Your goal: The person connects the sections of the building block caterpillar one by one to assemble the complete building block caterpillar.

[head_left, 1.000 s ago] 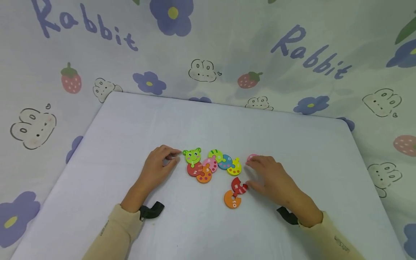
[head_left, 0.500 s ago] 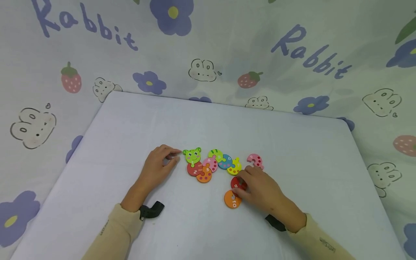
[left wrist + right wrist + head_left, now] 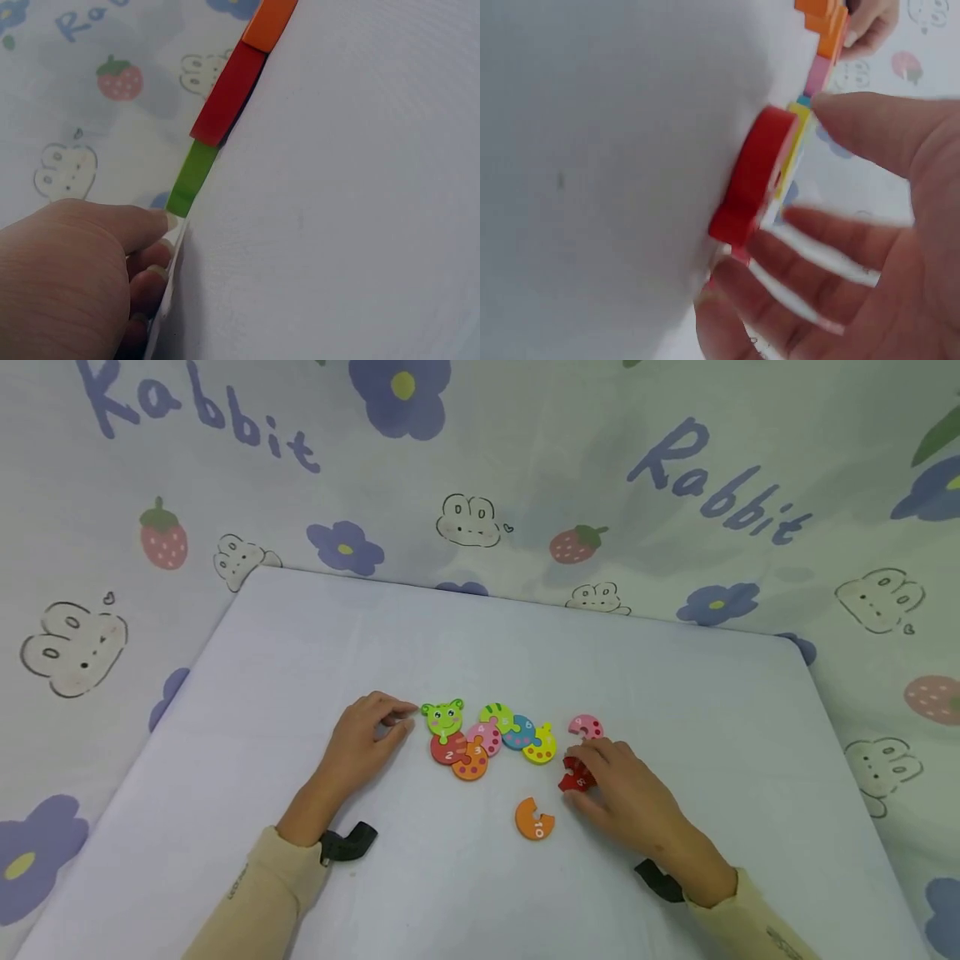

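In the head view, a caterpillar number puzzle lies joined from its green head piece through a red 2 and an orange 3 to a yellow 7. My left hand rests on the table, its fingertips beside the green head. A red piece lies between the index finger and thumb of my right hand. In the right wrist view, the thumb stands apart from this red piece, and the blurred fingers are spread at its lower end; contact there is hard to tell.
A loose pink 9 piece lies just beyond my right fingers, partly covered. The orange 10 piece lies alone nearer to me. White cloth covers the table, and a rabbit-print curtain hangs behind it.
My right hand went from near the pink piece to the red piece, which has turned and shifted right, away from the orange 10. The left hand stays put.
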The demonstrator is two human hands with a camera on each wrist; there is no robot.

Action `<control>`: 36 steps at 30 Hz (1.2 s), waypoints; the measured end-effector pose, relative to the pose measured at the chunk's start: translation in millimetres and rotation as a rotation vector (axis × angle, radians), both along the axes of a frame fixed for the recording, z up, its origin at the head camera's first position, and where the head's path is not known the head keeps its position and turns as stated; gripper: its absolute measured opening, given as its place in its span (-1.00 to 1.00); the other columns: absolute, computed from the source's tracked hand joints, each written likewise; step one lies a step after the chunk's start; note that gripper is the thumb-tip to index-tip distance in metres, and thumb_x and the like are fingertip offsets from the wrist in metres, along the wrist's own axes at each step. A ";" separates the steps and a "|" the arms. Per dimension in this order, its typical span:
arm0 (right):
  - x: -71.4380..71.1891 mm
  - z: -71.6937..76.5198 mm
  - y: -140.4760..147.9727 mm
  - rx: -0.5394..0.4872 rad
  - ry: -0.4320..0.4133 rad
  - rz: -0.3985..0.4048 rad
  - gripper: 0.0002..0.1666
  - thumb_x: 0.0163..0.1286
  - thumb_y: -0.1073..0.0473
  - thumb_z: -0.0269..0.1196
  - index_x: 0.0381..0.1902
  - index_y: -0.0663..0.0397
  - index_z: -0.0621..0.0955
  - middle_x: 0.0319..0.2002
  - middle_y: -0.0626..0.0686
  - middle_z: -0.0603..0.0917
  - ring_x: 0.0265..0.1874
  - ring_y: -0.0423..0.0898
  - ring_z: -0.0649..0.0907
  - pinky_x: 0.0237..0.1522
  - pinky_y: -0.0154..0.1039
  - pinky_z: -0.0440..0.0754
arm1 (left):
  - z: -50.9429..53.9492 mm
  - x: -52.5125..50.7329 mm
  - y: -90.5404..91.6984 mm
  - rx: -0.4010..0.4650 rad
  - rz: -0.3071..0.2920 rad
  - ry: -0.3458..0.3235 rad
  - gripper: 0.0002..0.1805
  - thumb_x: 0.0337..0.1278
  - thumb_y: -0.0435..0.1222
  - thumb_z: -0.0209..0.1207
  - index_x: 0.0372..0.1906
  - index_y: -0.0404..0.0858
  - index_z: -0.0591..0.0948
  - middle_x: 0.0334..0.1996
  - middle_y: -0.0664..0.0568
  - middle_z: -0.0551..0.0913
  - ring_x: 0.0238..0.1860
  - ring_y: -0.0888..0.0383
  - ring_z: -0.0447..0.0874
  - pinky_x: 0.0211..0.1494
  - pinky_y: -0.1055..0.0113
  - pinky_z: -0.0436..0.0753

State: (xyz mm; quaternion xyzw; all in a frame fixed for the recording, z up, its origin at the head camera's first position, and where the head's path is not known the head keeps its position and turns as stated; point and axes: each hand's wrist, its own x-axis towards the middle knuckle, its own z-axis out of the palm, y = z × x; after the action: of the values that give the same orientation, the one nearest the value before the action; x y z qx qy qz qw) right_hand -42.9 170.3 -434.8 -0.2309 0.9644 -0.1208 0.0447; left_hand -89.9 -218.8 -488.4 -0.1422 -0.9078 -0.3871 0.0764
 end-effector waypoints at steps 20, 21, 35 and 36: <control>-38.5 22.4 -3.3 -0.080 0.051 0.001 -0.35 0.24 -0.01 0.55 0.19 0.18 0.62 0.04 0.07 0.64 -0.23 -0.09 0.65 -0.22 -0.19 0.72 | 1.8 0.0 -1.4 -0.006 0.006 -0.020 -0.76 0.36 -0.37 0.34 0.07 -0.21 0.74 -0.11 0.03 0.66 -0.13 0.11 0.59 -0.03 0.10 0.55; -44.6 24.1 -4.9 -0.085 0.042 0.033 -0.36 0.26 0.02 0.53 0.22 0.17 0.61 0.07 0.07 0.64 -0.18 -0.08 0.65 -0.17 -0.17 0.73 | 1.3 1.5 -2.7 -0.009 0.014 -0.022 -0.76 0.36 -0.37 0.34 0.07 -0.21 0.75 -0.11 0.03 0.66 -0.14 0.11 0.59 -0.03 0.10 0.55; -79.8 22.7 -20.5 0.017 -0.142 0.202 -0.39 0.36 0.23 0.44 0.36 0.11 0.59 0.27 0.06 0.61 0.22 0.06 0.55 0.18 -0.05 0.65 | -2.8 -2.2 -3.0 -0.004 -0.019 -0.002 -0.75 0.36 -0.39 0.33 0.09 -0.20 0.74 -0.09 0.07 0.67 -0.14 0.15 0.59 -0.04 0.14 0.56; -80.7 22.2 -20.5 0.015 -0.153 0.205 -0.39 0.37 0.23 0.44 0.35 0.11 0.59 0.27 0.06 0.61 0.22 0.06 0.55 0.18 -0.05 0.64 | -2.6 -2.4 -2.8 -0.004 -0.019 -0.003 -0.75 0.36 -0.39 0.33 0.09 -0.20 0.74 -0.09 0.07 0.66 -0.14 0.16 0.59 -0.04 0.14 0.56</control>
State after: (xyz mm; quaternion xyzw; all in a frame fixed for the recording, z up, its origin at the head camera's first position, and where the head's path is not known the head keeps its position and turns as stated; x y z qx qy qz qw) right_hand -123.5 149.8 -412.5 -0.3180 0.9304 -0.1255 0.1319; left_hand -92.3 -221.5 -491.0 -0.1501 -0.9074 -0.3861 0.0709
